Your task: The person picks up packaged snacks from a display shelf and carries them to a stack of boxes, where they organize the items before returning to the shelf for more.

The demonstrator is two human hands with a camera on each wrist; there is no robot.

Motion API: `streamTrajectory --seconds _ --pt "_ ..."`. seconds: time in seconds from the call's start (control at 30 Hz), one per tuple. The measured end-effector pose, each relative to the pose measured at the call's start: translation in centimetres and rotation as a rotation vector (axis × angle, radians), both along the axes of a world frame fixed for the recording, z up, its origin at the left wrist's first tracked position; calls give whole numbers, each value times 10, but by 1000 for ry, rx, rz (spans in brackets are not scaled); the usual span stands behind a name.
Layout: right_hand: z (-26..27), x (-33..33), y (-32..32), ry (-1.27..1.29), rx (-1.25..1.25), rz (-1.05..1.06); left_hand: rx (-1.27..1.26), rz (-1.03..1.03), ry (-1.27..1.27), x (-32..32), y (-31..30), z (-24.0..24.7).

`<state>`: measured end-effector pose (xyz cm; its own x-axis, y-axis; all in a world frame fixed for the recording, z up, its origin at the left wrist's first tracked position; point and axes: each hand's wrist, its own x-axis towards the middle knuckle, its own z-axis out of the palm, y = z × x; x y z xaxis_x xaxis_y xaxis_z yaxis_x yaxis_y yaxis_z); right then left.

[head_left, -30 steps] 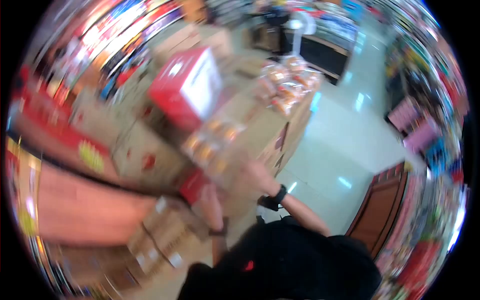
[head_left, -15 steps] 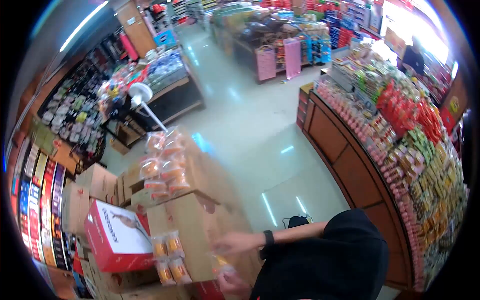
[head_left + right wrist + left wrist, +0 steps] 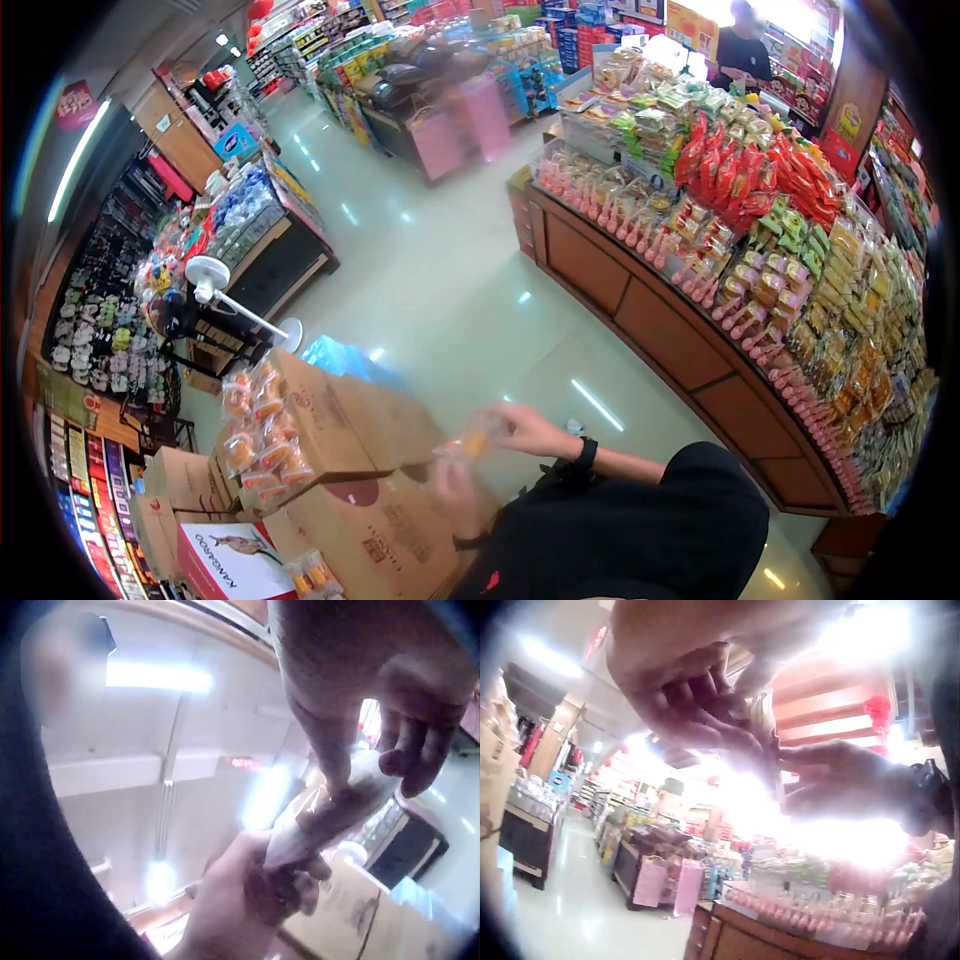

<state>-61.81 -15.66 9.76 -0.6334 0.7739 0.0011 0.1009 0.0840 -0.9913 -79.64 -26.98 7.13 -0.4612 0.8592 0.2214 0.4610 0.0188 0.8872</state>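
Note:
A small clear-wrapped snack packet (image 3: 478, 440) with an orange-yellow filling is held up in front of the body, between both hands. My left hand (image 3: 457, 495), blurred in the head view, grips its lower end with curled fingers. From the other side my right hand (image 3: 530, 432) pinches it between thumb and fingers. The right wrist view shows the packet (image 3: 330, 806) stretched between the left hand (image 3: 240, 889) below and the right hand (image 3: 367, 682) above. Similar packets (image 3: 315, 574) lie on a cardboard box (image 3: 370, 525), and more packets (image 3: 265, 425) are piled on the boxes beyond.
A red and white Kangaroo box (image 3: 235, 562) stands at the lower left. A white fan (image 3: 210, 278) is behind the box stack. A long wooden counter (image 3: 665, 340) loaded with packaged snacks curves along the right, and a person (image 3: 742, 50) stands far behind it.
The head view has swung right, away from the stacked boxes. Both hands have brought the packet up from over the box top, and the right hand now pinches it too.

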Motion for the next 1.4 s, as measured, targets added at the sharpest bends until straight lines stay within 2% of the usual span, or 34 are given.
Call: streamTrajectory --seconds 0.03,0.07,0.17,0.23,0.5,0.77,0.8,0.87,1.0,1.1,1.13,1.2,1.23,1.27,1.4 --pt "-1 18 13 12 19 -60 -64 -59 96 10 17 9" --pt "-1 35 23 -66 5 -133 -98 -125 -25 15 35 -9" --pt "-4 82 52 -11 160 -313 -174 -270 -186 58 89 5" --pt "-8 111 69 -11 226 -406 -206 -329 -190 87 120 13" --pt "-7 195 120 -61 156 -684 -308 -590 -258 161 221 11" --pt "-43 206 178 -111 85 -911 -469 -845 -291 175 330 -15" --pt "-54 207 189 -116 147 -935 -489 -883 -309 173 349 -23" --pt "-48 206 212 -166 113 -974 -540 -952 -361 169 386 -44" --pt "-35 201 263 -158 150 -1057 -419 -1062 -397 171 458 -47" --pt "-24 192 288 -121 161 -1193 -491 -1142 -437 180 504 -20" --pt "-18 191 295 -143 178 -1225 -531 -1164 -452 182 518 -25" --pt "-12 186 304 -198 145 -1295 -501 -1247 -456 188 537 -41" --pt "-11 184 306 -229 105 -1349 -476 -1282 -449 195 551 -30" --pt "-12 184 308 -257 61 -1403 -488 -1367 -447 199 557 -18" --pt "-25 202 316 -200 13 -1478 -614 -1446 -443 227 583 -32"
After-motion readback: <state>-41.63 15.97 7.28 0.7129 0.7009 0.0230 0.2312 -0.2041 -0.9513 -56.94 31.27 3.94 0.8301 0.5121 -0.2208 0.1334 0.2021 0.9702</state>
